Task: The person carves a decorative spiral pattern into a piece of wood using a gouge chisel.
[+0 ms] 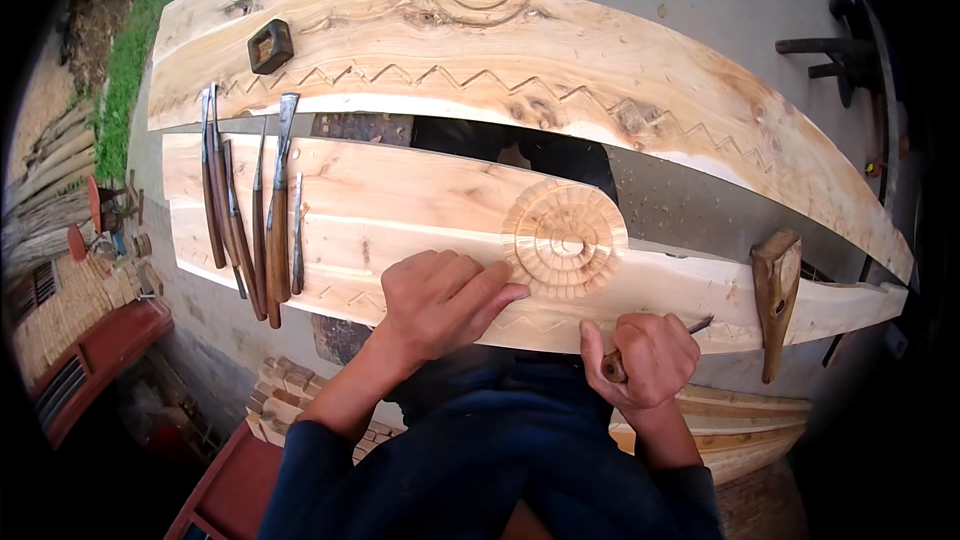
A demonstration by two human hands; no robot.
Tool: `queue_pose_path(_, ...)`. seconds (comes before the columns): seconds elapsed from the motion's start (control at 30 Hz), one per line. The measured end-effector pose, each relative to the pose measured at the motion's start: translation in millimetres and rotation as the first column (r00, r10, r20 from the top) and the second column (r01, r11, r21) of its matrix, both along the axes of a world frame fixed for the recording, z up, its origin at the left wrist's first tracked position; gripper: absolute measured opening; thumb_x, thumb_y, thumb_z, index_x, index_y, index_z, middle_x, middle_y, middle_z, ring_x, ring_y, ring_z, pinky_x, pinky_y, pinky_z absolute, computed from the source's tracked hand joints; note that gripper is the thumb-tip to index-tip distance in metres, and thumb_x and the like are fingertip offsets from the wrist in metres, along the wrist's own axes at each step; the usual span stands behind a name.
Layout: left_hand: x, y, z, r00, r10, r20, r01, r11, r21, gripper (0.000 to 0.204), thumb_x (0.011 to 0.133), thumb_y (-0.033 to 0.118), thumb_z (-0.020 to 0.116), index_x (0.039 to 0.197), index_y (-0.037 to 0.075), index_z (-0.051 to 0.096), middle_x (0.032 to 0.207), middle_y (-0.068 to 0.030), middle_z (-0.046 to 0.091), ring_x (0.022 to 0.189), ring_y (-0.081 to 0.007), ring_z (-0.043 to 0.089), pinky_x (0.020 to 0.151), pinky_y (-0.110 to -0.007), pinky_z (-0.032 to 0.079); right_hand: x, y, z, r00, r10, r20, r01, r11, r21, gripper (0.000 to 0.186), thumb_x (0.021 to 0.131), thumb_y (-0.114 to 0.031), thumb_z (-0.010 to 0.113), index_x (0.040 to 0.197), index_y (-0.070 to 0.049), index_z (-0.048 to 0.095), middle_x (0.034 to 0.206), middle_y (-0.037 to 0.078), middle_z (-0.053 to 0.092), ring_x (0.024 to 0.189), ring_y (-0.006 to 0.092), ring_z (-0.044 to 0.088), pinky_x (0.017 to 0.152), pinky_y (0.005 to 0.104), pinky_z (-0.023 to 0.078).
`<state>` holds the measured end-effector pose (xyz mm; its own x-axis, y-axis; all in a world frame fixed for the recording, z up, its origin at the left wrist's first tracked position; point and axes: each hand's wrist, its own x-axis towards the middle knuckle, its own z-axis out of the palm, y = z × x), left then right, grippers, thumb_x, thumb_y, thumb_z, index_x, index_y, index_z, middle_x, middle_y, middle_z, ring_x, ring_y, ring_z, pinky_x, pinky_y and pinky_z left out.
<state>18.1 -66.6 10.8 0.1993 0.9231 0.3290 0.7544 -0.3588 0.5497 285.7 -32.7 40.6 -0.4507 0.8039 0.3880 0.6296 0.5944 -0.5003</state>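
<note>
In front of me lies a long pale wooden board [400, 180] with a carved spiral rosette [563, 238] whose rings are notched. My left hand [440, 302] is at the rosette's left edge, its fingers curled and thumb stretched along them; whatever may be inside is hidden. Over the near edge of the board, my right hand [650, 358] is closed round the wooden handle of a carving chisel [614, 368]. The thin dark blade emerges on the hand's right side, pointing right. A shallow zigzag line runs along the near edge, partly covered by my hands.
Several chisels [250, 210] lie across the board's left end. A wooden mallet [775, 300] rests at its right. Beyond a gap lies a larger board [400, 50] with a spiral, a zigzag groove and a small dark square block [270, 47]. Stacked wood pieces [285, 395] stand near my left.
</note>
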Motion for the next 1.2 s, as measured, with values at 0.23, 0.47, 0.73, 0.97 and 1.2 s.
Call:
queue_pose_path(0.23, 21, 6, 7, 0.953, 0.081, 0.292, -0.087, 0.996, 0.007, 0.047, 0.086, 0.017, 0.095, 0.129, 0.007, 0.082, 0.11, -0.0153, 0.084, 0.092, -0.0319, 0.082, 0.076, -0.037, 0.066, -112, -4, 6, 0.817, 0.417, -0.398, -0.396, 0.908, 0.138, 0.039, 0.09, -0.022, 0.092, 0.076, -0.008, 0.058, 0.07, 0.003, 0.057, 0.056, 0.0158, 0.054, 0.052, 0.0286, 0.039)
queue_pose_path(0.47, 11, 11, 19, 0.949, 0.158, 0.272, -0.126, 0.983, -0.13, 0.042, 0.091, 0.003, 0.087, 0.131, -0.002, 0.078, 0.126, -0.0238, 0.081, 0.121, -0.0341, 0.079, 0.112, -0.052, 0.059, -157, 2, 4, 0.661, 0.536, -0.525, -0.485, 0.839, 0.246, 0.036, 0.093, -0.023, 0.082, 0.074, -0.01, 0.055, 0.067, 0.001, 0.05, 0.057, 0.0158, 0.051, 0.051, 0.0312, 0.037)
queue_pose_path(0.73, 5, 7, 0, 0.929, 0.236, 0.287, -0.206, 0.97, -0.13, 0.046, 0.086, 0.017, 0.097, 0.125, 0.001, 0.08, 0.12, -0.0189, 0.084, 0.12, -0.0336, 0.081, 0.114, -0.056, 0.057, -159, 5, 0, 0.549, 0.558, -0.622, -0.573, 0.793, 0.206, 0.05, 0.095, -0.035, 0.086, 0.072, -0.009, 0.051, 0.07, 0.003, 0.052, 0.059, 0.0182, 0.053, 0.052, 0.0325, 0.041)
queue_pose_path(0.97, 4, 13, -2, 0.94, 0.222, 0.26, -0.197, 0.973, -0.12, 0.044, 0.087, 0.019, 0.097, 0.124, 0.002, 0.081, 0.116, -0.0183, 0.085, 0.116, -0.0333, 0.083, 0.111, -0.054, 0.059, -159, 8, -5, 0.546, 0.562, -0.622, -0.582, 0.788, 0.201, 0.05, 0.095, -0.035, 0.085, 0.071, -0.009, 0.05, 0.069, 0.003, 0.051, 0.058, 0.019, 0.052, 0.051, 0.0331, 0.042)
queue_pose_path(1.2, 5, 14, -4, 0.948, 0.216, 0.233, -0.197, 0.975, -0.105, 0.043, 0.087, 0.019, 0.096, 0.124, 0.003, 0.081, 0.116, -0.0185, 0.085, 0.113, -0.033, 0.083, 0.108, -0.054, 0.06, -158, 12, -7, 0.561, 0.558, -0.611, -0.577, 0.793, 0.194, 0.05, 0.092, -0.036, 0.086, 0.069, -0.01, 0.05, 0.066, 0.003, 0.05, 0.056, 0.0192, 0.054, 0.055, 0.0342, 0.048)
